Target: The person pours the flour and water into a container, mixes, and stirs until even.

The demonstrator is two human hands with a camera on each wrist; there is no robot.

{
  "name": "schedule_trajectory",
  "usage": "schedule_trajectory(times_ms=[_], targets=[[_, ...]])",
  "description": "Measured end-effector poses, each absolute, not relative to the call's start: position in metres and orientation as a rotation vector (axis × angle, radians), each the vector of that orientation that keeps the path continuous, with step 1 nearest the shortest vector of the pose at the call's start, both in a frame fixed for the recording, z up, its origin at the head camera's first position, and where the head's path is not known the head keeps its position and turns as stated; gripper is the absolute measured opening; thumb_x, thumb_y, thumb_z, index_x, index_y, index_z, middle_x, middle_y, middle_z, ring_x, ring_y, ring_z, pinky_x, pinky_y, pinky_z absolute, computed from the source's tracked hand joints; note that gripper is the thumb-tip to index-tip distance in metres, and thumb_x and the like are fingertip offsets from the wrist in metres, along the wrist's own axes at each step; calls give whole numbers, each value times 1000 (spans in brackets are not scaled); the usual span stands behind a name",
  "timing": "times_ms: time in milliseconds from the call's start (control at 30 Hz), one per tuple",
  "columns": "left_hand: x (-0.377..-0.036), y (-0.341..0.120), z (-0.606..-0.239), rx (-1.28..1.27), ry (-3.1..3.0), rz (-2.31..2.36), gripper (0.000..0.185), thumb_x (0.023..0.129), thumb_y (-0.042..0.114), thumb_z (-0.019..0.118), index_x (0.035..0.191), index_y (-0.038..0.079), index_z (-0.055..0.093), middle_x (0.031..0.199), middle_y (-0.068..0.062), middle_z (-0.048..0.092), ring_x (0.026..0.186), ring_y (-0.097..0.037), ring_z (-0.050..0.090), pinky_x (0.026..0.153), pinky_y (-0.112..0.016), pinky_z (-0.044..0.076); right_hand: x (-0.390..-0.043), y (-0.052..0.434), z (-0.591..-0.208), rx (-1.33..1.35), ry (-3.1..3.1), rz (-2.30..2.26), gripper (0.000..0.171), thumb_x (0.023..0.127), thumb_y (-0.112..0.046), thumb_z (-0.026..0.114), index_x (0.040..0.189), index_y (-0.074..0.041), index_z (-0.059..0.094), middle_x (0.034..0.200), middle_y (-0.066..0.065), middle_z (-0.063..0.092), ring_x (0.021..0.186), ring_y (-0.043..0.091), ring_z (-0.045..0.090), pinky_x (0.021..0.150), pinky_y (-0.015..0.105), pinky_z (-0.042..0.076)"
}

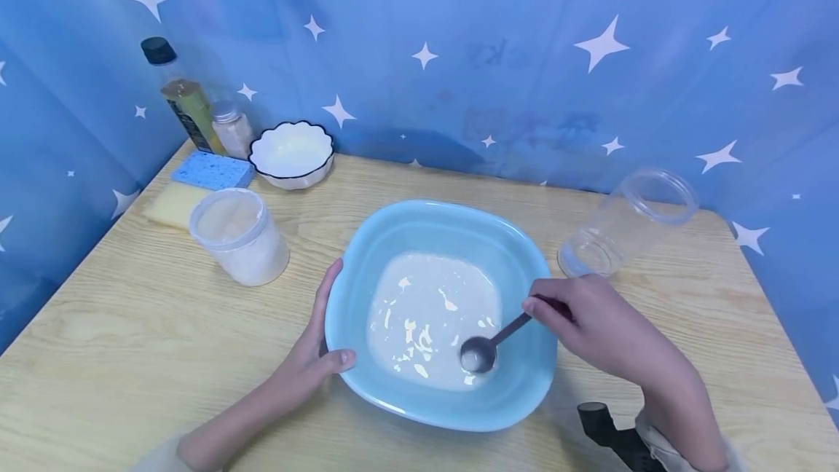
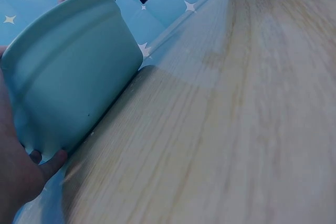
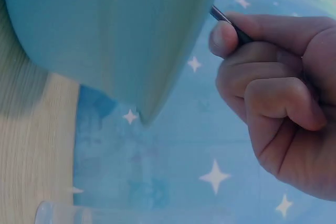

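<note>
The right hand (image 1: 593, 323) pinches the handle of a dark metal spoon (image 1: 488, 344) between thumb and curled fingers, the grip showing plainly in the right wrist view, where the thumb tip (image 3: 223, 38) presses the thin handle. The left hand (image 1: 314, 355) lies flat-fingered against the outer wall of the wide pale-blue plastic basin (image 1: 524, 384) at its 9 o'clock side, the thumb hooked near the rim; it steadies the basin without clenching it.

The spoon's bowl sits in the shallow pool of milky white liquid (image 1: 429, 315) at about 5 o'clock inside the basin, which stands in the middle of the light wooden bench (image 1: 131, 341).

To stir well here, I judge it best to keep the spoon's bowl low in the liquid and sweep in smooth circles along the bottom. The pool is shallow, so a fast stroke could splash toward the near rim. The left hand should keep pressing the wall so the basin does not slide or turn on the bench.

Beyond the basin, an empty clear plastic jar (image 1: 625, 228) lies tilted at 2 o'clock, near the right hand; a wide elbow swing could knock it. At 10 o'clock stands a translucent lidded tub of white powder (image 1: 239, 235), with blue and yellow sponges (image 1: 199, 184), a white scalloped bowl (image 1: 291, 155) and two bottles (image 1: 197, 111) further back against the starred blue curtain (image 1: 524, 57).
</note>
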State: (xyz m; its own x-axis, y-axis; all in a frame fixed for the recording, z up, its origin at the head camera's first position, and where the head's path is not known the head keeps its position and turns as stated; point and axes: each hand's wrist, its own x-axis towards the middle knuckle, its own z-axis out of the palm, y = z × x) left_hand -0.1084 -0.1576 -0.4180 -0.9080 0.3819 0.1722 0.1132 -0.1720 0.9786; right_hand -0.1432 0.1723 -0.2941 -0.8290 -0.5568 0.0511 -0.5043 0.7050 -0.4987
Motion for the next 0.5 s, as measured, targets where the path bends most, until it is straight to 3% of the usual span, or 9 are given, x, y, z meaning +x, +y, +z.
schedule_trajectory(times_ms=[200,500], targets=[[-108,-159,-418,559,1867,2207,94,80,10,57,149,29,-4,152,-9,4,126,-49,25,81,-43,52,-136,158,-296,-899,2838,-646,29,89,-10,60,65,-20,49,54,-13,28,47,-1,27,42,18,32],[-108,-158,-418,546,1871,2209,93,80,8,55,149,30,-3,152,-9,5,126,-49,28,79,-43,53,-129,147,-297,-868,3102,-509,37,85,-1,58,58,-18,39,52,-10,23,46,2,23,39,17,26]])
